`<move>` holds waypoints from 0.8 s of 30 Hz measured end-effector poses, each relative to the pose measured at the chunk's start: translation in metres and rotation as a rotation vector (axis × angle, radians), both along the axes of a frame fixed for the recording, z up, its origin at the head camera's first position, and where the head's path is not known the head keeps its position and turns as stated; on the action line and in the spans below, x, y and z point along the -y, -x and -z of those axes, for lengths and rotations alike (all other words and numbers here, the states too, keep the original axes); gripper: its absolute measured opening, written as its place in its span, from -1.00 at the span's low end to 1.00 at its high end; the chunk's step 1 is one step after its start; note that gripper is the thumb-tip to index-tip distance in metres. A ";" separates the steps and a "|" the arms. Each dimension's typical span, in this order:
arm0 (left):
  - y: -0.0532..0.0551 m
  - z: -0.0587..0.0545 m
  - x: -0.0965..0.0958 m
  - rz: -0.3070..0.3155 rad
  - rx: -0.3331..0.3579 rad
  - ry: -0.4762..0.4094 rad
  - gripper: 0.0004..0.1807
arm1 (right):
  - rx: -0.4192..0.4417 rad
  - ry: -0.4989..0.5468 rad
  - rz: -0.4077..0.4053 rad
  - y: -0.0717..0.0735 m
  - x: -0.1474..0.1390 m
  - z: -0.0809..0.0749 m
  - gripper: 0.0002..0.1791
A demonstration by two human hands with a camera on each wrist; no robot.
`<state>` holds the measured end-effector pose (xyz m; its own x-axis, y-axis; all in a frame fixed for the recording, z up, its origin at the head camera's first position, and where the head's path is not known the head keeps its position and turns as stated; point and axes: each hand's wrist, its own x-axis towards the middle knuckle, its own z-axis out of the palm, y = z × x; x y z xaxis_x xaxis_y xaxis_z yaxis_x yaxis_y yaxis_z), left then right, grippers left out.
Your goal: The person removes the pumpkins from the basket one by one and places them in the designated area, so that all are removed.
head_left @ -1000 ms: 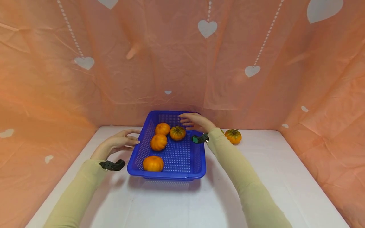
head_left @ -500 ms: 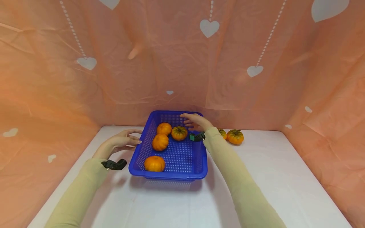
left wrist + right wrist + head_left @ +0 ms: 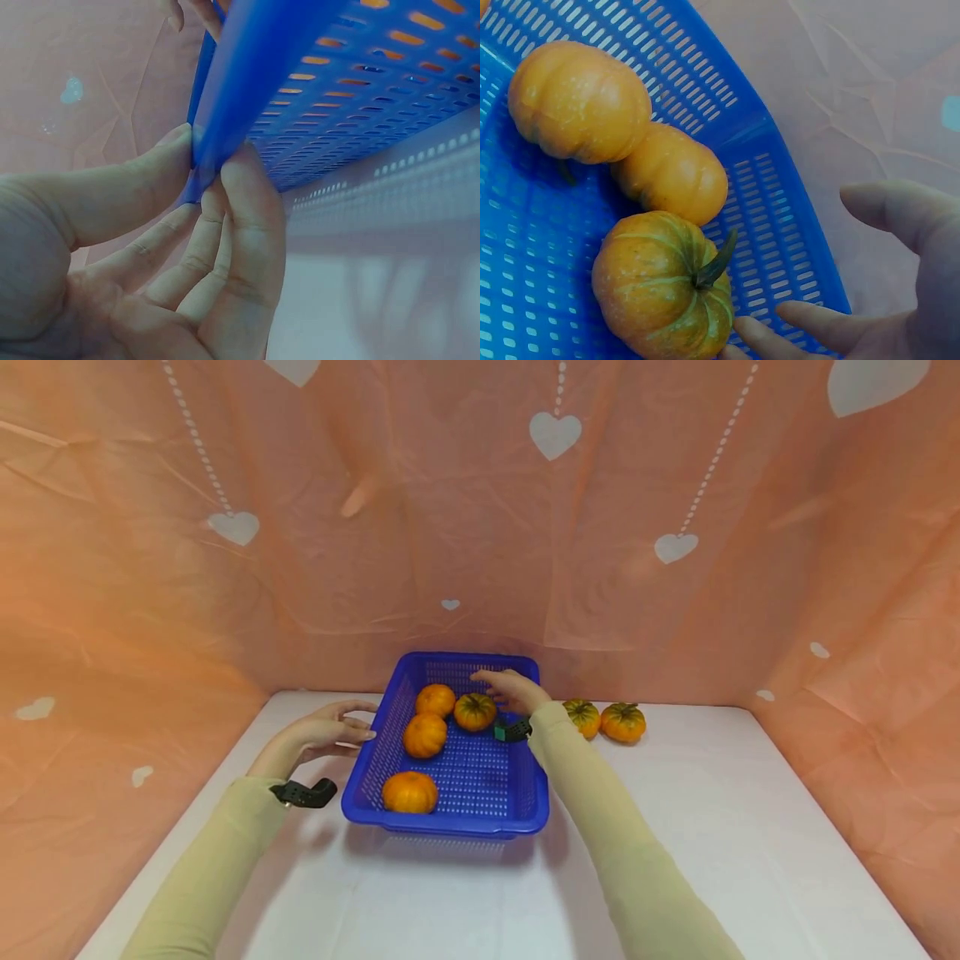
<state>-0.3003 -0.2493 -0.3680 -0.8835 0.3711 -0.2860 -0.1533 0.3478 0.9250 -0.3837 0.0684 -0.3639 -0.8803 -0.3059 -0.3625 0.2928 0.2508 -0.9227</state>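
Note:
A blue plastic basket (image 3: 446,822) stands on the white table with several small pumpkins in it. My left hand (image 3: 322,732) holds its left rim; in the left wrist view the thumb and fingers pinch the blue rim (image 3: 240,82). Over the far right part of the basket, my right hand (image 3: 515,688) has its fingers spread. Just beside it sits a green-and-orange pumpkin (image 3: 475,712), its stem (image 3: 716,261) showing in the right wrist view. Whether the fingertips touch that pumpkin I cannot tell. Orange pumpkins (image 3: 425,735) lie to its left, and another orange pumpkin (image 3: 410,792) is near the front.
Right of the basket, on the table (image 3: 705,810), two green-and-orange pumpkins stand: one pumpkin (image 3: 583,717) partly behind my right sleeve, the other pumpkin (image 3: 623,722) farther right. An orange curtain with white hearts (image 3: 555,435) encloses the back and sides.
My right hand has come down slightly, closer to the green-and-orange pumpkin. More of the pumpkin behind the right sleeve shows. The left hand keeps its place on the rim.

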 end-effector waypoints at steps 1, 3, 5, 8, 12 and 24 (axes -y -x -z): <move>0.000 0.000 0.000 0.001 -0.001 0.002 -0.28 | 0.001 -0.005 0.006 0.000 0.000 0.001 -0.24; 0.000 0.001 0.000 0.002 0.000 0.003 -0.28 | -0.004 -0.016 -0.001 0.000 0.000 0.003 -0.28; 0.000 0.001 0.000 0.005 0.002 -0.002 -0.27 | -0.013 -0.035 -0.010 0.000 0.000 0.005 -0.34; 0.000 0.001 0.000 0.007 0.003 -0.010 -0.27 | -0.018 -0.060 -0.031 -0.001 0.002 0.006 -0.41; 0.001 0.001 0.001 0.009 -0.001 -0.012 -0.28 | -0.006 -0.092 -0.055 -0.002 0.005 0.007 -0.41; -0.001 0.000 0.000 0.004 -0.005 -0.002 -0.28 | 0.030 -0.149 -0.164 -0.008 0.011 0.012 -0.47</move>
<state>-0.2991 -0.2493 -0.3677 -0.8836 0.3749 -0.2806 -0.1473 0.3463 0.9265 -0.3761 0.0574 -0.3764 -0.8112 -0.3851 -0.4401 0.2640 0.4304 -0.8632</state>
